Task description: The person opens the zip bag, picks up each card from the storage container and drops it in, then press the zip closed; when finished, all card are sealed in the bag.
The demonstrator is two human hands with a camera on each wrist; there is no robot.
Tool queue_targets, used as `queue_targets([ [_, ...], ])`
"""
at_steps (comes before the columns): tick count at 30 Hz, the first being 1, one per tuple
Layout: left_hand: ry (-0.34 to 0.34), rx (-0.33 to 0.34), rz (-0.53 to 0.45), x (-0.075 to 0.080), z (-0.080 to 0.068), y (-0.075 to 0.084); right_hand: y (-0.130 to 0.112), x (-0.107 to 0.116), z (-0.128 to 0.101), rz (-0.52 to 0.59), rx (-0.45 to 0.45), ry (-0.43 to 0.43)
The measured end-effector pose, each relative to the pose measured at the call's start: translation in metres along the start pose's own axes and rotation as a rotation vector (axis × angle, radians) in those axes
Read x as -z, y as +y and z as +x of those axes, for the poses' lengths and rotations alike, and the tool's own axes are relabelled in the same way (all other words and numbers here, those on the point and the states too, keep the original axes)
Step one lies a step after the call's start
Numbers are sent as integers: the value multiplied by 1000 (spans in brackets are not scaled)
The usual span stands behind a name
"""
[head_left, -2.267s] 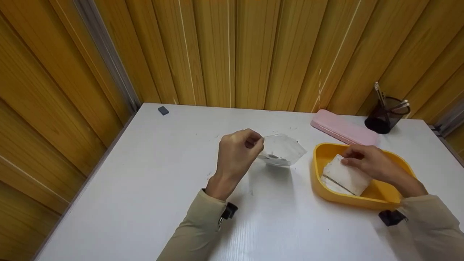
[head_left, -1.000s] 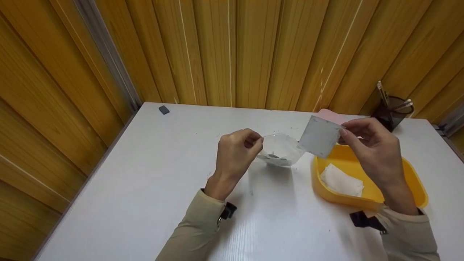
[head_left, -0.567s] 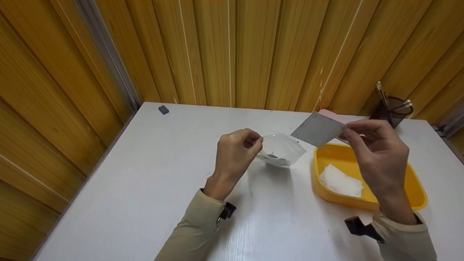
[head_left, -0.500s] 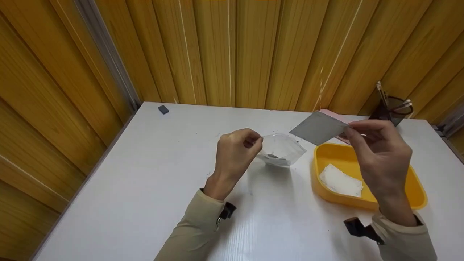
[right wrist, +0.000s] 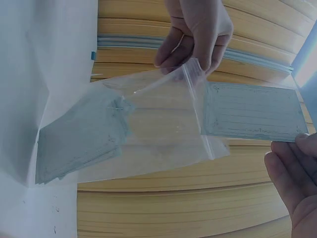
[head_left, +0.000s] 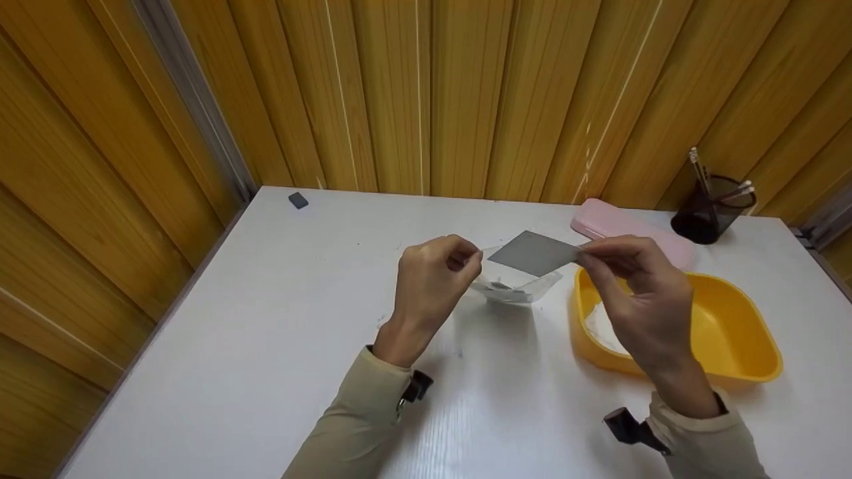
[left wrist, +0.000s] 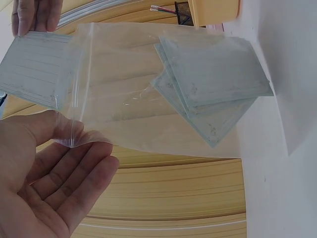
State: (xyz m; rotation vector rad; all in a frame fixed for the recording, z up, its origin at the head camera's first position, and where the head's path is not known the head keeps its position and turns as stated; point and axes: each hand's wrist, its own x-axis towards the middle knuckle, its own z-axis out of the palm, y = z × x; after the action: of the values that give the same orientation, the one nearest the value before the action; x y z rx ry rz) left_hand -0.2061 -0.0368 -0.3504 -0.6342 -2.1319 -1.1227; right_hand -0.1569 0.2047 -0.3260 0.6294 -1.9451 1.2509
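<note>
My left hand pinches one edge of the mouth of a clear zip-lock bag standing on the table. Several pale cards lie fanned inside, at its bottom. Between the thumb and fingers of my right hand is a thin stack of lined cards with ornamented corners, held by one corner. In the head view the stack's grey underside sits over the bag's opening. Its far edge reaches the zip strip in both wrist views; whether it is inside the mouth I cannot tell.
To the right stands a yellow tray with white cards or papers in it, partly hidden by my right hand. Behind are a pink case and a dark mesh pencil cup. A small dark block lies at the back left.
My right hand has lifted the card stack out of the yellow tray, tilted it flatter and carried it left to above the bag's mouth. The left hand and bag have stayed put.
</note>
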Motion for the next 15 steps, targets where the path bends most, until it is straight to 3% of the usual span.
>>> queue_targets([
  [15, 4, -13, 12, -1, 0, -1, 18, -10, -3, -138, 82, -144],
])
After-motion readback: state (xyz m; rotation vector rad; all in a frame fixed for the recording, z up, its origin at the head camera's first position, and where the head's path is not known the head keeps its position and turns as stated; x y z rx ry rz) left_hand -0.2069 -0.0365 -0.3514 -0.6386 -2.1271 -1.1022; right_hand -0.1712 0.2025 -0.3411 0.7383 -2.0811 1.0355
